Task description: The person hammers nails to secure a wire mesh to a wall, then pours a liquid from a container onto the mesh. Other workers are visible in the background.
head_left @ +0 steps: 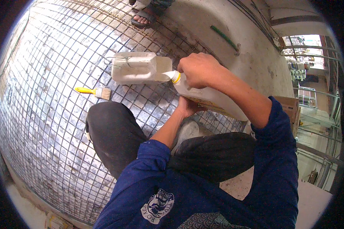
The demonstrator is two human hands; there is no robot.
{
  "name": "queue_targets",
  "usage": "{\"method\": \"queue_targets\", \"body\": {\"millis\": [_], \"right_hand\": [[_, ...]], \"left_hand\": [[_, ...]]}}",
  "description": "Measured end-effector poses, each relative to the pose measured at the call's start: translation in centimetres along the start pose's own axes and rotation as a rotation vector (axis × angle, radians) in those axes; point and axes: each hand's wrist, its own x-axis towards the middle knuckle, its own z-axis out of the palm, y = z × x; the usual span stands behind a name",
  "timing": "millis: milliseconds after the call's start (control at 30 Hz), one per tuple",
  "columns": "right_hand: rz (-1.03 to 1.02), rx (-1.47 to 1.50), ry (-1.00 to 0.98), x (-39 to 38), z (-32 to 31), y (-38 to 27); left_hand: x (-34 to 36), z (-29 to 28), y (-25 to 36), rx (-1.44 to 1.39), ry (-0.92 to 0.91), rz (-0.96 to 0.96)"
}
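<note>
My right hand [200, 70] is closed around the upper part of a large whitish plastic jug [221, 100]. My left hand [188, 107] supports the same jug from below, its fingers partly hidden behind it. The jug is tipped to the left, and its yellow-ringed neck meets the edge of a cut-open translucent plastic container [135, 76]. White liquid shows at the mouth, running into the container. Thin wire is tied about the container's left end. A paintbrush [97, 92] with a yellow handle and pale bristles lies to the left, near my knee.
A steel rebar mesh [49, 114] covers the whitish-stained floor under the container and brush. Someone's sandalled foot [140, 19] stands at the far side. A green rod [222, 36] lies on bare concrete at the far right. A cardboard box [288, 108] sits beyond my right elbow.
</note>
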Motion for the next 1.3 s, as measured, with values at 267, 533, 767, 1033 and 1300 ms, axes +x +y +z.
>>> {"method": "queue_targets", "body": {"millis": [267,533,767,1033,1300], "right_hand": [[0.03,-0.007,-0.034,-0.2,-0.7,-0.5],[0.017,-0.026,-0.042,-0.2,-1.0,-0.8],[0.025,-0.035,-0.041,-0.2,-1.1,-1.1],[0.025,-0.05,-0.049,0.0,-1.4,-1.3],[0.064,-0.059,-0.073,0.0,-1.8,-1.7]], "left_hand": [[-0.2,0.4,0.0,-0.008,-0.03,-0.006],[0.0,0.0,-0.1,-0.02,-0.075,-0.025],[0.0,-0.2,-0.2,-0.018,-0.082,-0.011],[-0.1,-0.1,-0.2,-0.047,-0.106,-0.003],[-0.3,0.0,-0.2,-0.097,-0.13,0.001]]}}
